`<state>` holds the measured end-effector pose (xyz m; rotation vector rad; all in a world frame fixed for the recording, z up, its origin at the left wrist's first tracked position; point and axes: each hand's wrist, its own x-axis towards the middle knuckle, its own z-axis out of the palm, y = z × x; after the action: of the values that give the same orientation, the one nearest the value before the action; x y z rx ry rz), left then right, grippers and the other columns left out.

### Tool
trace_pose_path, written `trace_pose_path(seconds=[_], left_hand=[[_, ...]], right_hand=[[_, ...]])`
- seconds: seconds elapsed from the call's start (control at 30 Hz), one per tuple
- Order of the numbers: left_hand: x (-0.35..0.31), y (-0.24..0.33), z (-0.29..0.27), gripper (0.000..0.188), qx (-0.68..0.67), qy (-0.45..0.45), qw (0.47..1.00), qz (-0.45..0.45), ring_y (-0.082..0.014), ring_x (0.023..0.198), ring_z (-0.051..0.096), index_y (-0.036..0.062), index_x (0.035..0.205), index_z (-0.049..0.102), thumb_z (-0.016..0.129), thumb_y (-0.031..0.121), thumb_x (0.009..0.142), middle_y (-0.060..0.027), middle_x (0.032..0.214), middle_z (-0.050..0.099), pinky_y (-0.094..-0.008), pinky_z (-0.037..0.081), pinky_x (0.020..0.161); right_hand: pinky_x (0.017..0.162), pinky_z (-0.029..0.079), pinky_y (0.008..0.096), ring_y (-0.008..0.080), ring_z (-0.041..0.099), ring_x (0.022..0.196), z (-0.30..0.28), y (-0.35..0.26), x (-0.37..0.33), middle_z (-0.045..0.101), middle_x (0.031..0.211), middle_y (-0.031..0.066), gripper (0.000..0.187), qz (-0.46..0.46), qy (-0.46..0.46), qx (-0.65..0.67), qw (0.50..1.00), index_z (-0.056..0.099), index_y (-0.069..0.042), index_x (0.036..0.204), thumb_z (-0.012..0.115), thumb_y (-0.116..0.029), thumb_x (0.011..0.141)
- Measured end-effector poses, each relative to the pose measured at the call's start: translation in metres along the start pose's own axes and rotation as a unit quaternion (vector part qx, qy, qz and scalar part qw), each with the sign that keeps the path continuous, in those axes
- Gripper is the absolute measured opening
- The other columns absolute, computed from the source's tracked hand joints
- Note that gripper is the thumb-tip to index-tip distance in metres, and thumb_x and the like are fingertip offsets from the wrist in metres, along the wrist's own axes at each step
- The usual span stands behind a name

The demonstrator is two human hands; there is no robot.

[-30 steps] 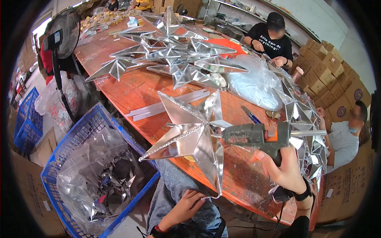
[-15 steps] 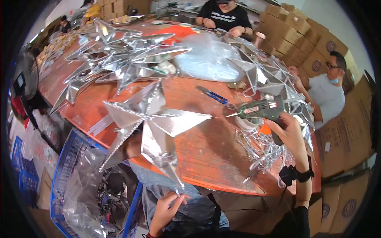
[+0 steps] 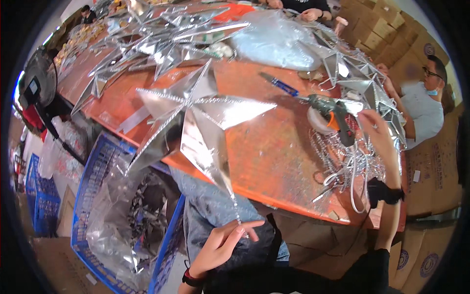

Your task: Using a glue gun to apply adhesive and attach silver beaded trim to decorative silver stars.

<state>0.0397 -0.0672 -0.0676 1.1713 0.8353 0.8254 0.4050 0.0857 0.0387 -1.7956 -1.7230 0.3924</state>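
A large silver five-pointed star (image 3: 200,115) rests at the table's front edge, with silver bead trim along its ridges. From its lowest point a loose end of bead trim (image 3: 237,210) hangs down. My left hand (image 3: 225,245) pinches that end between thumb and fingers, below the table edge. A dark green glue gun (image 3: 325,109) with an orange trigger lies on the table beside a white roll (image 3: 319,121). My right hand (image 3: 376,128) is just right of the gun's handle, fingers apart, not holding it.
A tangle of silver bead strands (image 3: 350,164) lies below the gun. Blue-handled snips (image 3: 280,84) sit beyond. Silver stars (image 3: 161,46) and a clear plastic bag (image 3: 276,41) fill the far side. A blue basket (image 3: 81,215) stands at left. Two people sit across and at right.
My right hand has put the glue gun down and let it go. My left hand now pinches the trim end lower, drawn down from the star's point. The view has shifted.
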Motion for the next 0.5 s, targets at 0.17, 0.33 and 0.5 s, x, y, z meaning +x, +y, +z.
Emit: trace_pose_path(seconds=[0.17,0.33,0.5], left_hand=[[-0.014,0.010,0.001,0.040,-0.095,-0.027,0.995,-0.015,-0.0133,0.084,0.052,-0.0013,0.124,0.052,0.031,0.022,0.099,-0.0088,0.093,0.063,-0.0268,0.041,0.082],[-0.016,0.026,0.009,0.039,-0.092,-0.044,0.995,-0.003,-0.0140,0.089,0.054,-0.0076,0.115,0.055,0.033,0.020,0.098,-0.0138,0.104,0.063,-0.0272,0.041,0.085],[-0.023,0.034,0.009,0.030,-0.061,-0.039,0.997,-0.011,-0.0125,0.083,0.053,-0.0072,0.101,0.057,0.041,0.017,0.096,-0.0093,0.093,0.063,-0.0259,0.042,0.077]], right_hand=[[0.068,0.045,0.0260,0.0100,0.055,0.075,0.001,-0.113,-0.072,0.060,0.087,0.0067,0.014,-0.102,0.149,-0.049,0.982,0.060,-0.002,0.096,0.054,-0.009,0.085],[0.065,0.048,0.0290,0.0189,0.057,0.077,0.037,-0.130,-0.111,0.055,0.094,0.0099,0.028,-0.476,-0.281,0.100,0.827,0.059,0.000,0.103,0.055,-0.004,0.075],[0.061,0.046,0.0240,0.0138,0.054,0.077,0.077,-0.134,-0.121,0.051,0.095,0.0067,0.032,-0.585,-0.270,0.058,0.762,0.057,-0.001,0.103,0.060,-0.011,0.072]])
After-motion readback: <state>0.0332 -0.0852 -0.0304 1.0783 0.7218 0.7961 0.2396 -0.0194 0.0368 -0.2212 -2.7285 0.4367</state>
